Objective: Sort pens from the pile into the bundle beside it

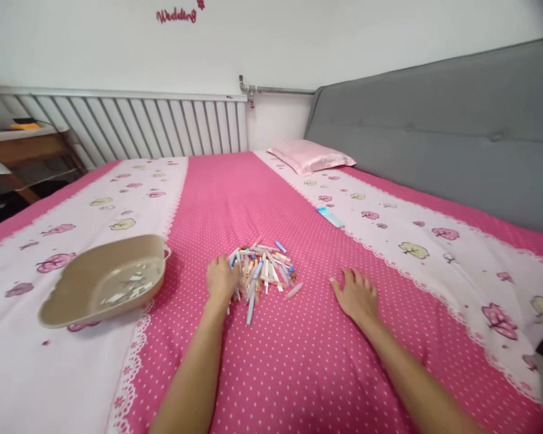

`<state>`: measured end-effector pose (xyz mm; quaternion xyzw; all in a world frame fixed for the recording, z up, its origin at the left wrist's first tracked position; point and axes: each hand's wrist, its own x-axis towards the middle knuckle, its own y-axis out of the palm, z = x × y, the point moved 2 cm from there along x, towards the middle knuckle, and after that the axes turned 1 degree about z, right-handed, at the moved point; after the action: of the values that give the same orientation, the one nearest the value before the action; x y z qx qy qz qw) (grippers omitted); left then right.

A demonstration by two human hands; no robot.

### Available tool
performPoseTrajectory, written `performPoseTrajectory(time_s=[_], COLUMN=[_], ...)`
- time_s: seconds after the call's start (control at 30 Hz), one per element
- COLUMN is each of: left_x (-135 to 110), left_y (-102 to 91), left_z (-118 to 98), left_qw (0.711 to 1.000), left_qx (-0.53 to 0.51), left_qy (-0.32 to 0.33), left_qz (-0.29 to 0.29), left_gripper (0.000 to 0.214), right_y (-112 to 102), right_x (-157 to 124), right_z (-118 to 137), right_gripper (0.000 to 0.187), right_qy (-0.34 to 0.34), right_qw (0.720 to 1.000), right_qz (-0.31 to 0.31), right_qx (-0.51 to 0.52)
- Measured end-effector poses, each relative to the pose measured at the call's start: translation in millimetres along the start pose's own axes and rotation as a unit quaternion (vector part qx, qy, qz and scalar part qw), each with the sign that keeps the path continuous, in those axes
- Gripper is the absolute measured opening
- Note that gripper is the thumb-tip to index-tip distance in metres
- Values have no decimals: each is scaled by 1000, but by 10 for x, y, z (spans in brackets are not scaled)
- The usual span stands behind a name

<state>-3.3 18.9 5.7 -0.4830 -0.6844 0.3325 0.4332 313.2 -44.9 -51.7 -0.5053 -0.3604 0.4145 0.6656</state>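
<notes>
1. pile of pens (262,268), mid-bed: the heap is being borne by the pink dotted bedspread (276,386), between two bare hands.
2. the heap's left edge is being touched by the left hand (222,278), its fingers being held curled; whether a pen is being gripped cannot be told.
3. the right hand (357,295) is being rested on the fabric, fingers spread, nothing being grasped.
4. a slide is being risked, it is judged: the pens are being stacked loosely and crosswise, so neighbours could be dragged along by one pull, or rolled across soft cloth.
5. the left side is being bounded by a beige basin (104,253); its rim could be knocked by a wide leftward swing.
6. open room is being offered beyond the heap, toward the pink pillow (312,157), and rightward, where only one stray pen (294,290) is being passed before the right hand.
</notes>
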Motion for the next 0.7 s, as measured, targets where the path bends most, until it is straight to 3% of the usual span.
performPoseTrajectory(time_s=[0.1,0.3,0.53,0.7], left_x=[71,185,64,-23], left_y=[155,276,233,206], left_z=[115,65,-62,-138], left_qw=[999,996,993,986], left_qx=[23,6,-86,-151], left_qy=[-6,-2,29,40], left_qz=[38,87,81,49], left_gripper=[34,33,28,43], right_y=[23,-39,-29,-59], right_x=[-25,-59,-106,-128], right_z=[-23,-33,-108,-104], right_gripper=[57,57,58,57], right_qy=[-32,-52,-97,-106], right_qw=[999,999,995,993], right_qz=[-24,5,37,40], right_qx=[-11,0,9,14])
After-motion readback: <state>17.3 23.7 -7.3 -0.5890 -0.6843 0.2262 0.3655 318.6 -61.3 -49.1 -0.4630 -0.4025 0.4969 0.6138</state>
